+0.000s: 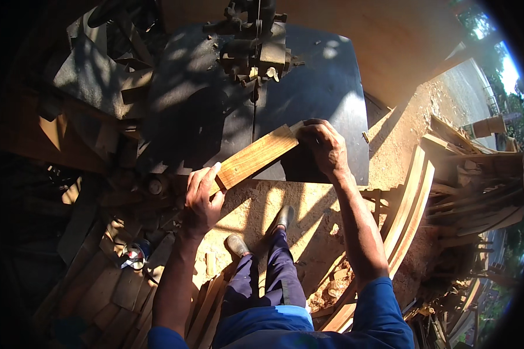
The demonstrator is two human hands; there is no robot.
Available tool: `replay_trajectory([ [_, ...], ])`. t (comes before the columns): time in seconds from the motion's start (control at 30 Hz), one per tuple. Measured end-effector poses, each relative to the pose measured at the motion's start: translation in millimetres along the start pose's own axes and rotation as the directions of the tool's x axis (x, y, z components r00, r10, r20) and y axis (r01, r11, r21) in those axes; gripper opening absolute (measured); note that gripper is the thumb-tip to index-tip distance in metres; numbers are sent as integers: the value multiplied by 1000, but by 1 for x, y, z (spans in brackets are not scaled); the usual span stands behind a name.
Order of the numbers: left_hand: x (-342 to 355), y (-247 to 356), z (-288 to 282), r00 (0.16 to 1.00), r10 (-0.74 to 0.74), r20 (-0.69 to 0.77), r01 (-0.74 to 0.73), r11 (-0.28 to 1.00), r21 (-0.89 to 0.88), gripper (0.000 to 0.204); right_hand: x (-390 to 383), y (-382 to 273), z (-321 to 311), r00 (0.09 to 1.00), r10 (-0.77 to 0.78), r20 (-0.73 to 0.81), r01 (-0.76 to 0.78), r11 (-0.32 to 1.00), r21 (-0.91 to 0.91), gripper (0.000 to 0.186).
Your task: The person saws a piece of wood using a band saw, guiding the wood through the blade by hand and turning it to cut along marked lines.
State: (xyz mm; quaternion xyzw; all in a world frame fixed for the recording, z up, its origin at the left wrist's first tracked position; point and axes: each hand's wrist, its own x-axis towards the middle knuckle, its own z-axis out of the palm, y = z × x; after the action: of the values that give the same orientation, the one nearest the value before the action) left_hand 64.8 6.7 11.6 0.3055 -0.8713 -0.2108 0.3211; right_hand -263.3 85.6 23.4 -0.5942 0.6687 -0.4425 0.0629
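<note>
A short wooden board (255,157) with yellow-brown grain is held slanting over the front of a dark machine table (326,72). My left hand (202,195) is closed round its lower left end, thumb and fingers on either side. My right hand (326,145) has curled fingers at the higher right end, where a paler bit of wood shows; the fingertips are partly in shadow. Beyond the board, a metal blade assembly with guides (253,55) stands at the table's back, along a slot running toward me.
Offcuts and planks (113,285) are piled at the left, beside a small can (135,255). Long curved pale boards (412,198) and stacked timber (471,198) lie at the right. A large plywood panel (384,35) is behind the table. My feet stand on sawdust-covered ground.
</note>
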Motion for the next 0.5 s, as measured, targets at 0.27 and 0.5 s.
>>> replay_trajectory([
  [0.27,2,13,5,998,31,61,-35,997,68,64,-12,12,-12,997,-69,-25,68,997,-46,17],
  [0.5,-11,22,13,973,228,32,-229,971,62,58,-20,25,-11,997,-77,18,79,993,-84,15],
])
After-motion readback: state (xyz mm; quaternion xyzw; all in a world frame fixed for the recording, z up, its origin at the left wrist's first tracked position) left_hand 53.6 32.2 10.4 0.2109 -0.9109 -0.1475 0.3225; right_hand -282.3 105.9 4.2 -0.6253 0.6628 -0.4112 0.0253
